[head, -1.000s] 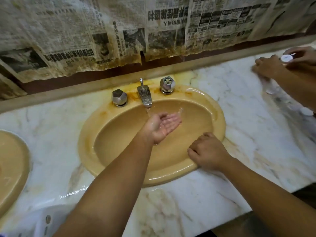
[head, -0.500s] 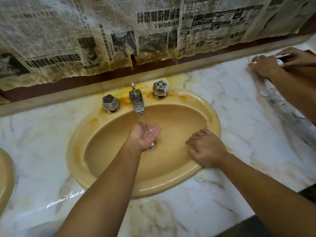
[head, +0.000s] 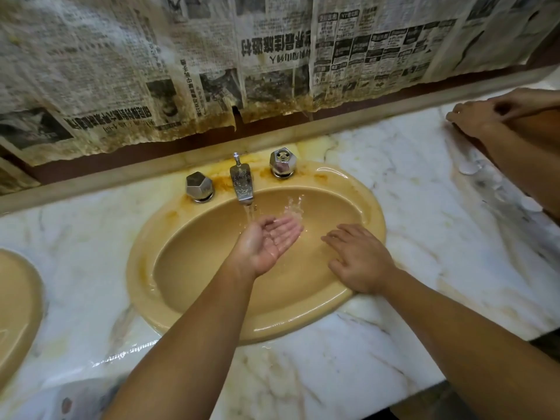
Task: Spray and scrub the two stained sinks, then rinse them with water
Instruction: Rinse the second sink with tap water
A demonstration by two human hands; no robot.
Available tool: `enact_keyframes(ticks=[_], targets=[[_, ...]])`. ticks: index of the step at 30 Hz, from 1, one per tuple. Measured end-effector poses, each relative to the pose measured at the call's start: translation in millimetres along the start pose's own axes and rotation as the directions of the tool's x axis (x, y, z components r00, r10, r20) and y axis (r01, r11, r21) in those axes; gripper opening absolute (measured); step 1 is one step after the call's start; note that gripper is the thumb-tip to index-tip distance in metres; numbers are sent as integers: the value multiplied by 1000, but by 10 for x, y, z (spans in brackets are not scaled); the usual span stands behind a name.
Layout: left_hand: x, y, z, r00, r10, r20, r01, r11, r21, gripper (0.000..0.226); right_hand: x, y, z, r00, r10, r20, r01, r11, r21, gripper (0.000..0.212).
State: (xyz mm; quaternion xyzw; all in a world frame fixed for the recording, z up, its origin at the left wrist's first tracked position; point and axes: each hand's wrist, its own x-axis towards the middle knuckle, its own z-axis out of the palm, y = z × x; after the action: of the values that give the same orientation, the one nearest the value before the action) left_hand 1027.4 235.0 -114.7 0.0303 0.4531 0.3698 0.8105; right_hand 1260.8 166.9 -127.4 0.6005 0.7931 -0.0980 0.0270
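Note:
A yellow oval sink (head: 188, 268) with rust stains around its taps sits in the marble counter. Water runs from the chrome faucet (head: 241, 184) between two faceted knobs (head: 198, 187) (head: 283, 163). My left hand (head: 268, 242) is cupped palm up under the stream, and water splashes off it toward the back of the bowl. My right hand (head: 359, 259) lies flat, fingers spread, on the bowl's right inner wall near the rim. Part of a second yellow sink (head: 15, 301) shows at the left edge.
Stained newspaper (head: 212, 62) covers the wall above the backsplash. Another person's hands (head: 485, 116) rest on the marble counter (head: 439, 237) at the far right, near small white round pieces (head: 469, 168). Clear plastic wrap (head: 75, 395) lies at the counter's front left.
My left hand rose from near the drain and opened palm up under the stream, flinging water backward. My right hand uncurled from a loose fist to flat fingers on the bowl.

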Motion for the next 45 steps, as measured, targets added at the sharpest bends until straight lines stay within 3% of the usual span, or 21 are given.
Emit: enact_keyframes(ticks=[2,5,7,9,12,15,18,20,24,26,29,31,34,36,39,42,45], targets=[[-4,-18,-28,998,-34,-60,41,991,125,37,-24,32,20,999,-17,-45,16,1000,-3,66],[138,130,-159,981,60,-183,-79,992,-99,36,-20,98,17,997,-19,-78,19,1000,1,66],[163,143,-73,985,103,-135,-132,966,-221,37,9,162,-9,995,21,-95,-19,1000,15,69],[125,3,69,994,89,-57,-97,980,-176,36,50,228,-5,994,32,-106,-29,999,30,75],[119,-170,72,990,53,-133,-69,991,-119,37,77,267,44,987,40,-153,-26,995,91,84],[186,-110,-126,945,123,-304,-212,936,-281,36,129,285,105,988,43,-147,-33,997,70,87],[210,-19,-85,916,191,-354,-344,828,-443,37,259,375,91,988,17,-151,-8,998,60,87],[236,19,137,913,222,-342,-378,779,-501,34,397,459,54,990,-29,-137,36,998,47,85],[312,27,527,934,283,-221,-356,800,-483,38,823,555,-5,975,-174,-136,174,985,-11,79],[292,-66,475,926,262,-273,-364,810,-460,38,1062,597,-25,959,-254,-123,251,967,-37,76],[282,-134,259,894,217,-393,-411,745,-525,39,1362,645,-71,935,-340,-101,337,940,-49,75],[320,-60,325,899,244,-363,-423,696,-580,41,1483,641,-90,920,-382,-89,380,924,-40,74],[340,-29,545,925,290,-243,-379,729,-570,42,1509,687,-104,873,-482,-68,482,876,-26,68],[322,-54,502,919,284,-273,-392,732,-558,40,1468,752,-98,828,-556,-74,556,831,-27,65],[319,4,380,899,295,-323,-437,645,-626,42,1527,708,-88,843,-532,-80,530,847,-54,70],[312,54,461,911,328,-250,-411,670,-617,47,1614,578,-87,896,-434,-97,427,900,-86,72],[306,-30,353,908,279,-312,-417,671,-613,46,1589,616,-85,876,-475,-85,472,880,-53,69]])
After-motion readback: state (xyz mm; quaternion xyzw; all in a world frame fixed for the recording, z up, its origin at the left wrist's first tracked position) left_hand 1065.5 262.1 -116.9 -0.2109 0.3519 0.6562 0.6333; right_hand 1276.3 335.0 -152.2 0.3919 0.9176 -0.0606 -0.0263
